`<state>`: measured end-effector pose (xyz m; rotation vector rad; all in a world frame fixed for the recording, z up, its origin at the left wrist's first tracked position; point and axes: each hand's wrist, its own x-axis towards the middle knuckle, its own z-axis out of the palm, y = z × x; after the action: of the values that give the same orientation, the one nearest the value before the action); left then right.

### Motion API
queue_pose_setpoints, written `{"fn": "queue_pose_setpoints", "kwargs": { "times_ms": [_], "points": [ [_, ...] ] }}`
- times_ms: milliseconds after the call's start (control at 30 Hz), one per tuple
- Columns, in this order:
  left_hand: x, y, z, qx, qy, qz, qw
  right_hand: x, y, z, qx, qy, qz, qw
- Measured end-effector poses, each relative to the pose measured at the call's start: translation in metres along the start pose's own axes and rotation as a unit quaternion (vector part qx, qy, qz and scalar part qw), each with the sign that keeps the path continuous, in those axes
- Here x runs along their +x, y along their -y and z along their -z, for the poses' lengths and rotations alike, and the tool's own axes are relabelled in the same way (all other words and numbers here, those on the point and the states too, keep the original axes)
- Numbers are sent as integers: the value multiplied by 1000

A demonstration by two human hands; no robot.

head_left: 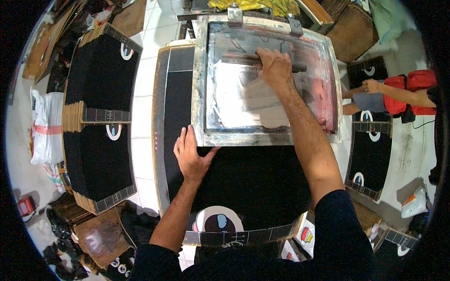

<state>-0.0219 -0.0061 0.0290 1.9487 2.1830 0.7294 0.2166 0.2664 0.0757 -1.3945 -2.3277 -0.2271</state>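
Note:
My right hand is closed over a dark squeegee lying across the far half of a screen printing frame. The mesh inside the frame is glossy, with red and dark ink smears toward its right side. At the frame's near left corner is my left hand, its fingers stretched along the side and its thumb by the front edge. Beneath the frame lies a black printed sheet with a white ring and eye-like motif at its near edge. How far the frame stands off the sheet cannot be made out.
Metal clamps hold the frame's far edge. Stacks of black printed boards stand at left, and more black boards at right. Another person's hand shows at far right, beside red cloth. Yellow plastic lies behind the frame.

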Motion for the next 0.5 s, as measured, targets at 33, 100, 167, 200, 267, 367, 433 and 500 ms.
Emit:
{"fn": "queue_pose_setpoints", "kwargs": {
  "times_ms": [33, 100, 167, 200, 267, 367, 433, 500],
  "points": [
    [0, 0, 0, -4, -4, 0, 1000, -9, 4, 4, -12, 37, -11, 999],
    [1, -1, -1, -12, -2, 9, 1000, -38, 22, 17, -20, 77, -30, 996],
    [1, -1, -1, -12, 3, 12, 1000, -75, 45, 37, -12, 66, -35, 997],
    [2, -1, 0, -11, 3, 9, 1000, -94, 54, 51, -7, 89, -35, 995],
    [3, -1, 0, -14, 1, 8, 1000, -110, 60, 64, 3, 121, -28, 992],
    [3, -1, 1, -16, 7, 18, 1000, -94, 43, 61, 29, 109, 8, 994],
    [3, 0, 0, -14, 5, 11, 1000, -57, 16, 36, 57, 180, -35, 981],
    [2, 0, -1, -12, 1, 10, 1000, -19, -3, 10, 8, 52, -10, 999]
  ]
}}
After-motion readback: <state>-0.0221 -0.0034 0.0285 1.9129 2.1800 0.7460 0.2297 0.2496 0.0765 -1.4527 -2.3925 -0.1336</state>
